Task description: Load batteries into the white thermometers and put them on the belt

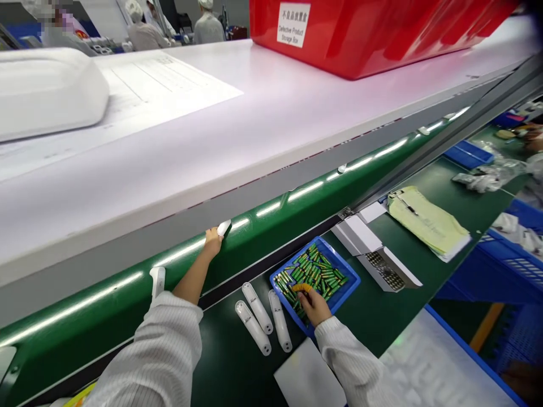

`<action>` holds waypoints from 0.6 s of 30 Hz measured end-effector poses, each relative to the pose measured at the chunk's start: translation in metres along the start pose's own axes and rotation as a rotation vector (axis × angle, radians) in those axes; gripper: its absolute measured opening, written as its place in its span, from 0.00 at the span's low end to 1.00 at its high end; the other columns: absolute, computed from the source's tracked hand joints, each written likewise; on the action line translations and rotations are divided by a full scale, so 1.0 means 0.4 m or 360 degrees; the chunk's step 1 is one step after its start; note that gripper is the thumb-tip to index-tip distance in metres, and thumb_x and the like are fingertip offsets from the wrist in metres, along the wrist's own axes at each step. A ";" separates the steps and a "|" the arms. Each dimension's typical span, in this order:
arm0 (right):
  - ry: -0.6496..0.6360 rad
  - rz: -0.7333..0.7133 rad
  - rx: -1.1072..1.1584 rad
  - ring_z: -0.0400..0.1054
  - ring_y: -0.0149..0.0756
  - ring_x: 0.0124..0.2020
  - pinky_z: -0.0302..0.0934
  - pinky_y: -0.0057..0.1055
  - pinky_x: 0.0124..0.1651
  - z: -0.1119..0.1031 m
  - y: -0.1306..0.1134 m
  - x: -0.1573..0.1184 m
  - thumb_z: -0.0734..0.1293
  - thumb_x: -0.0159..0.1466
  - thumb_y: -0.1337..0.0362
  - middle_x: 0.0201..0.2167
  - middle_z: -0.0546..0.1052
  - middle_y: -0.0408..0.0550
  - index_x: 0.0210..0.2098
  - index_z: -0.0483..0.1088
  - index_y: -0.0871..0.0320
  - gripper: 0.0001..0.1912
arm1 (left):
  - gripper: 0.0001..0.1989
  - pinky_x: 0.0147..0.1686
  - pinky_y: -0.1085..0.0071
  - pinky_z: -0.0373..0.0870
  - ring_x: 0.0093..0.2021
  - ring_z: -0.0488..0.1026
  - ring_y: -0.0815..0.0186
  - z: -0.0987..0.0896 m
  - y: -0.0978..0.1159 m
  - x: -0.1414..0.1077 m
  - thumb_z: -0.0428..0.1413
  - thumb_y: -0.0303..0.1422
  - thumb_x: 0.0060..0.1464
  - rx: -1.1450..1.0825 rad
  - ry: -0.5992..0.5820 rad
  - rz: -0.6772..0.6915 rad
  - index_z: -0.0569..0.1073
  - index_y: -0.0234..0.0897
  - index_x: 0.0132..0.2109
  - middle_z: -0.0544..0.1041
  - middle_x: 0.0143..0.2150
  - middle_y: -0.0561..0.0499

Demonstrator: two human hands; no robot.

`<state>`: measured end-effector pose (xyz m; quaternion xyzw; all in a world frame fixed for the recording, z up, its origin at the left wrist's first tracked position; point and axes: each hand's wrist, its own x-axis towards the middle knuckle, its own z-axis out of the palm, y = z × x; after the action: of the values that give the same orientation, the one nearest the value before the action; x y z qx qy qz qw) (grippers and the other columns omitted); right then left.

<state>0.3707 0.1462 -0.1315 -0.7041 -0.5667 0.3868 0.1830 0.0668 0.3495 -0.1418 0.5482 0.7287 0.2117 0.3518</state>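
My left hand (213,243) reaches over the green conveyor belt (263,229), its fingers closed on the end of a white plastic handheld device (224,227). Over a blue tray (354,278) of green batteries (316,271) is my right hand (314,306), a yellow cover on one finger. Its fingers bend together among the batteries; what is between them is hidden. Three slim white devices (251,328) lie side by side on the green table, left of the tray. Another white device (158,280) rests on the belt near my left forearm.
A white shelf (237,141) spans above the belt, carrying a red box (339,39) and a white tray (51,93). Right of the batteries are an open carton (386,268) and yellowish papers (426,220). A white pad (311,373) lies near my right sleeve. People sit farther back.
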 end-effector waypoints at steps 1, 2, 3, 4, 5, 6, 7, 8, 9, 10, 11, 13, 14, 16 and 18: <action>0.0041 -0.0031 0.0101 0.70 0.40 0.33 0.64 0.35 0.39 -0.002 -0.010 -0.005 0.53 0.64 0.59 0.31 0.76 0.52 0.45 0.69 0.62 0.19 | 0.18 0.47 0.55 0.70 0.49 0.69 0.59 -0.007 0.002 -0.039 0.54 0.36 0.58 -0.0162 0.0001 -0.0027 0.67 0.34 0.53 0.69 0.53 0.43; 0.0074 -0.0063 0.0195 0.70 0.40 0.32 0.64 0.35 0.39 -0.004 -0.021 -0.010 0.53 0.64 0.58 0.31 0.75 0.51 0.45 0.68 0.62 0.19 | 0.17 0.44 0.57 0.71 0.47 0.71 0.60 -0.015 0.005 -0.084 0.54 0.36 0.58 -0.0329 -0.0007 -0.0051 0.66 0.33 0.52 0.70 0.50 0.43; 0.0099 -0.0097 0.0284 0.69 0.39 0.32 0.64 0.35 0.39 -0.006 -0.034 -0.017 0.54 0.63 0.57 0.30 0.74 0.50 0.44 0.68 0.61 0.19 | 0.17 0.42 0.59 0.72 0.44 0.72 0.61 -0.024 0.007 -0.135 0.54 0.36 0.57 -0.0497 -0.0020 -0.0064 0.65 0.33 0.51 0.71 0.48 0.43; 0.0116 -0.0133 0.0368 0.68 0.39 0.31 0.64 0.35 0.39 -0.008 -0.049 -0.026 0.55 0.63 0.55 0.30 0.74 0.49 0.44 0.68 0.60 0.19 | 0.17 0.38 0.62 0.73 0.41 0.73 0.62 -0.035 0.010 -0.190 0.55 0.36 0.55 -0.0659 -0.0032 -0.0066 0.65 0.33 0.50 0.72 0.45 0.44; 0.0123 -0.0169 0.0446 0.67 0.38 0.31 0.64 0.35 0.38 -0.010 -0.066 -0.036 0.56 0.62 0.54 0.29 0.72 0.48 0.44 0.68 0.59 0.19 | 0.18 0.36 0.63 0.73 0.38 0.74 0.62 -0.048 0.014 -0.249 0.56 0.37 0.54 -0.0811 -0.0039 -0.0060 0.64 0.33 0.48 0.72 0.44 0.44; 0.0119 -0.0206 0.0519 0.66 0.37 0.30 0.63 0.35 0.38 -0.011 -0.084 -0.048 0.58 0.61 0.52 0.28 0.71 0.46 0.43 0.67 0.58 0.19 | 0.18 0.34 0.65 0.73 0.36 0.74 0.63 -0.062 0.017 -0.310 0.57 0.38 0.52 -0.0947 -0.0035 -0.0050 0.63 0.33 0.46 0.72 0.43 0.45; 0.0106 -0.0241 0.0584 0.65 0.36 0.29 0.63 0.34 0.36 -0.012 -0.104 -0.063 0.60 0.60 0.51 0.27 0.70 0.45 0.42 0.67 0.58 0.18 | 0.19 0.32 0.66 0.72 0.34 0.74 0.65 -0.077 0.021 -0.372 0.58 0.39 0.50 -0.1061 -0.0020 -0.0039 0.62 0.34 0.45 0.71 0.43 0.45; 0.0083 -0.0276 0.0642 0.64 0.35 0.28 0.62 0.33 0.35 -0.012 -0.125 -0.080 0.62 0.59 0.51 0.25 0.68 0.43 0.41 0.67 0.58 0.18 | 0.20 0.31 0.67 0.72 0.32 0.73 0.66 -0.092 0.025 -0.433 0.58 0.40 0.49 -0.1150 0.0005 -0.0025 0.62 0.35 0.45 0.71 0.43 0.46; 0.0055 -0.0309 0.0689 0.62 0.34 0.26 0.62 0.32 0.33 -0.013 -0.148 -0.099 0.63 0.58 0.51 0.24 0.66 0.42 0.39 0.67 0.57 0.17 | 0.22 0.29 0.69 0.71 0.31 0.72 0.68 -0.107 0.030 -0.493 0.59 0.40 0.48 -0.1232 0.0030 -0.0015 0.61 0.37 0.46 0.71 0.43 0.48; 0.0026 -0.0341 0.0724 0.61 0.33 0.25 0.61 0.31 0.32 -0.013 -0.173 -0.121 0.64 0.58 0.51 0.22 0.65 0.41 0.37 0.66 0.57 0.16 | 0.23 0.29 0.70 0.70 0.30 0.71 0.69 -0.121 0.036 -0.549 0.59 0.40 0.48 -0.1322 0.0050 -0.0008 0.60 0.38 0.47 0.71 0.41 0.50; -0.0004 -0.0370 0.0758 0.60 0.32 0.24 0.60 0.31 0.30 -0.015 -0.198 -0.144 0.65 0.57 0.51 0.21 0.63 0.40 0.34 0.66 0.57 0.16 | 0.24 0.28 0.72 0.69 0.28 0.70 0.71 -0.135 0.042 -0.603 0.60 0.40 0.48 -0.1422 0.0067 -0.0004 0.60 0.39 0.49 0.70 0.39 0.52; -0.0071 -0.0410 0.0859 0.58 0.31 0.23 0.58 0.29 0.28 -0.019 -0.252 -0.196 0.67 0.57 0.51 0.20 0.62 0.40 0.31 0.67 0.57 0.15 | 0.21 0.28 0.74 0.67 0.28 0.68 0.73 -0.160 0.056 -0.699 0.60 0.39 0.50 -0.1656 0.0067 0.0001 0.61 0.40 0.48 0.69 0.36 0.55; -0.0116 -0.0420 0.0929 0.58 0.30 0.23 0.57 0.29 0.28 -0.022 -0.278 -0.224 0.68 0.56 0.52 0.20 0.63 0.40 0.30 0.67 0.58 0.15 | 0.18 0.29 0.74 0.67 0.28 0.68 0.72 -0.172 0.064 -0.742 0.59 0.39 0.52 -0.1776 0.0047 -0.0006 0.63 0.39 0.47 0.69 0.35 0.54; -0.0266 -0.0419 0.1094 0.58 0.29 0.22 0.56 0.28 0.27 -0.029 -0.328 -0.282 0.70 0.55 0.51 0.21 0.65 0.41 0.30 0.70 0.59 0.16 | 0.15 0.32 0.72 0.69 0.32 0.70 0.69 -0.197 0.077 -0.817 0.55 0.42 0.55 -0.1939 -0.0014 -0.0020 0.66 0.37 0.44 0.70 0.37 0.51; -0.0500 -0.0430 0.1231 0.57 0.27 0.20 0.55 0.27 0.24 -0.036 -0.369 -0.339 0.68 0.57 0.48 0.22 0.68 0.43 0.33 0.72 0.60 0.19 | 0.16 0.35 0.69 0.71 0.38 0.72 0.64 -0.223 0.088 -0.882 0.53 0.43 0.57 -0.1988 -0.0091 -0.0012 0.67 0.36 0.46 0.72 0.43 0.46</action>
<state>0.2767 0.0642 0.0262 -0.4359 -0.4882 0.6455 0.3937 0.0767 0.0329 0.0405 0.2418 0.4595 0.5818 0.6261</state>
